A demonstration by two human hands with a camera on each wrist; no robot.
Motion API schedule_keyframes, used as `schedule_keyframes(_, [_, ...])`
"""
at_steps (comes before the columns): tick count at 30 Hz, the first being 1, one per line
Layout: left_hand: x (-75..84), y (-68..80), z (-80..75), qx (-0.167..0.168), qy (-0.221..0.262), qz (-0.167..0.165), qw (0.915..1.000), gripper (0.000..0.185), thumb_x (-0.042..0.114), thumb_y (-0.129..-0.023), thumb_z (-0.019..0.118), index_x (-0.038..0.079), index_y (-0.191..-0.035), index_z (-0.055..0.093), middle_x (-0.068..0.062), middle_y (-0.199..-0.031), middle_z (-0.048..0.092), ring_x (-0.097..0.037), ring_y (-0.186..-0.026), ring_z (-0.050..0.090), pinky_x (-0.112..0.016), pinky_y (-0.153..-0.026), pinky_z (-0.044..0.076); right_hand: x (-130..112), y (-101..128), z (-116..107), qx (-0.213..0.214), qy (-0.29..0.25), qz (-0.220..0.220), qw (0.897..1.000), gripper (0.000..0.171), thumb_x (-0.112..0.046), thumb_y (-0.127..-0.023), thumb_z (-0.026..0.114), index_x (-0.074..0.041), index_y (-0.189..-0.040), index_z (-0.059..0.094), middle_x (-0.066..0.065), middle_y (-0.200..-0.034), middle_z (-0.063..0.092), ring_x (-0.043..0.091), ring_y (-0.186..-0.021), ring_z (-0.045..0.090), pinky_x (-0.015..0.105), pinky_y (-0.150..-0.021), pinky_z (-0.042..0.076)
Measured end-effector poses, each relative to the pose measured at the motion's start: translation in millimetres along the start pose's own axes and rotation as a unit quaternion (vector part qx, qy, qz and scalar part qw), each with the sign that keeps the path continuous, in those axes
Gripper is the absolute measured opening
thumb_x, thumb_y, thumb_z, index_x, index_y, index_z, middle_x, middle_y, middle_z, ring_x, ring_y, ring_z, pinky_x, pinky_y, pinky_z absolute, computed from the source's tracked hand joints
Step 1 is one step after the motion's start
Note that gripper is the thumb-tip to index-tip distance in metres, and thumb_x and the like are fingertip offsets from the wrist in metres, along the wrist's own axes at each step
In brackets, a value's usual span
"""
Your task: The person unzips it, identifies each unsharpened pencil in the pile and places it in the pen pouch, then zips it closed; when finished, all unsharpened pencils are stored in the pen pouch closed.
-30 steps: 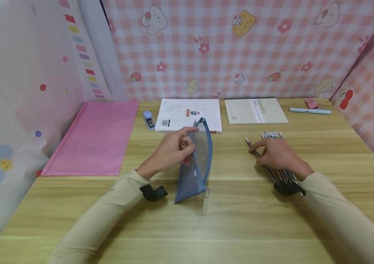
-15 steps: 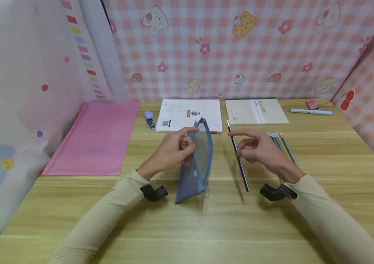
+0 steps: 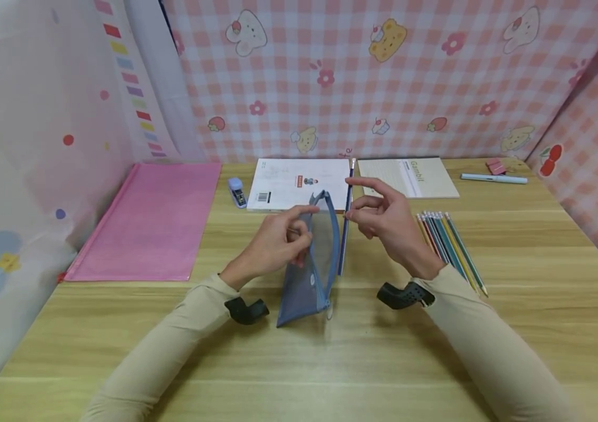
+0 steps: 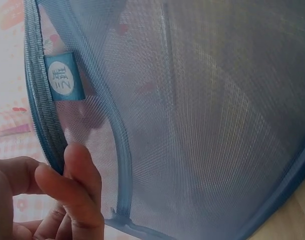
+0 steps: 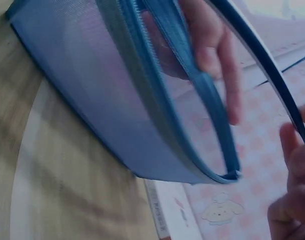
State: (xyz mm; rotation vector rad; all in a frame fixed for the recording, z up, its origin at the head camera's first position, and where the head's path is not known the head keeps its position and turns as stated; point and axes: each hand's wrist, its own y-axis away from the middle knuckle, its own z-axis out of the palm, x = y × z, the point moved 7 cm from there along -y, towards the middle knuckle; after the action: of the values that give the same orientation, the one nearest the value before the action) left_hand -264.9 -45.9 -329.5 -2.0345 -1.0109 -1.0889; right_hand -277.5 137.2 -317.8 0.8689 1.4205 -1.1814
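Observation:
A blue mesh zip pencil pouch [image 3: 299, 293] stands on the table with its zipped mouth spread apart. My left hand [image 3: 276, 239] pinches the near-left edge of that mouth; in the left wrist view its fingers [image 4: 72, 195] grip the edge below a small blue label [image 4: 65, 77]. My right hand [image 3: 388, 220] holds a dark blue striped pencil [image 3: 348, 205] between thumb and fingers, eraser end up. The pencil runs alongside the pouch's right rim in the head view. In the right wrist view the pencil [image 5: 265, 57] slants above the pouch opening [image 5: 192, 115].
Several pencils [image 3: 451, 243] lie fanned on the table to the right. Along the back are a stapler [image 3: 237, 192], a white book [image 3: 283, 181], a notepad [image 3: 430, 181], a pink clip [image 3: 496, 167] and a light blue pen [image 3: 494, 178]. A pink folder [image 3: 146, 223] lies at left.
My right hand has picked a pencil from the row and carried it left and up to the pouch's right rim. The left hand and pouch have stayed nearly still.

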Motion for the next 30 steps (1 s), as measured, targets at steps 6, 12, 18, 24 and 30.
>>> schedule_keyframes(6, [1.2, 0.6, 1.2, 0.004, -0.003, 0.009, 0.9999, 0.049, 0.003, -0.097, 0.054, 0.005, -0.146, 0.046, -0.009, -0.073, 0.066, -0.015, -0.054, 0.064, -0.030, -0.052, 0.054, 10.1, -3.9, 18.4, 0.024, 0.101, -0.022, 0.994, 0.052, 0.003, -0.088, 0.066, -0.009, -0.138, 0.056, -0.004, -0.079, 0.071, 0.006, -0.043, 0.044, 0.022, -0.044, 0.033])
schedule_keyframes(12, [3.2, 1.4, -0.7, 0.024, -0.009, 0.024, 0.9994, 0.049, 0.004, -0.097, 0.053, 0.004, -0.146, 0.046, -0.009, -0.072, 0.066, -0.015, -0.053, 0.064, -0.033, -0.053, 0.057, 9.6, 3.1, 36.7, 0.022, 0.227, -0.060, 0.972, 0.050, 0.003, -0.081, 0.069, -0.008, -0.130, 0.064, 0.013, -0.078, 0.073, 0.007, -0.044, 0.040, 0.019, -0.047, 0.031])
schedule_keyframes(18, [1.4, 2.0, -2.1, 0.038, -0.004, 0.017, 0.9991, 0.049, 0.004, -0.097, 0.053, 0.004, -0.146, 0.046, -0.008, -0.072, 0.067, -0.016, -0.053, 0.064, -0.034, -0.055, 0.058, 6.6, 7.8, 50.0, -0.017, 0.311, -0.055, 0.949, 0.047, -0.002, -0.078, 0.074, -0.003, -0.124, 0.067, 0.011, -0.077, 0.075, 0.015, -0.055, 0.056, 0.022, -0.054, 0.042])
schedule_keyframes(24, [-0.8, 2.7, -2.2, 0.038, -0.006, 0.016, 0.9991, 0.048, 0.005, -0.097, 0.052, 0.006, -0.146, 0.047, -0.008, -0.073, 0.066, -0.016, -0.053, 0.064, -0.033, -0.055, 0.059, 6.0, 8.0, 52.3, -0.059, 0.352, -0.050, 0.933, 0.043, -0.005, -0.081, 0.074, -0.004, -0.124, 0.067, 0.007, -0.079, 0.076, 0.013, -0.058, 0.060, 0.022, -0.056, 0.045])
schedule_keyframes(30, [-2.2, 3.2, -3.1, 0.036, -0.016, 0.020, 0.9990, 0.049, 0.006, -0.098, 0.053, 0.008, -0.146, 0.047, -0.007, -0.072, 0.067, -0.017, -0.054, 0.064, -0.032, -0.053, 0.055, -13.0, 11.7, 24.3, -0.019, 0.379, -0.082, 0.921, 0.035, -0.004, -0.084, 0.074, -0.007, -0.119, 0.070, 0.008, -0.079, 0.076, 0.011, -0.050, 0.048, 0.021, -0.049, 0.037])
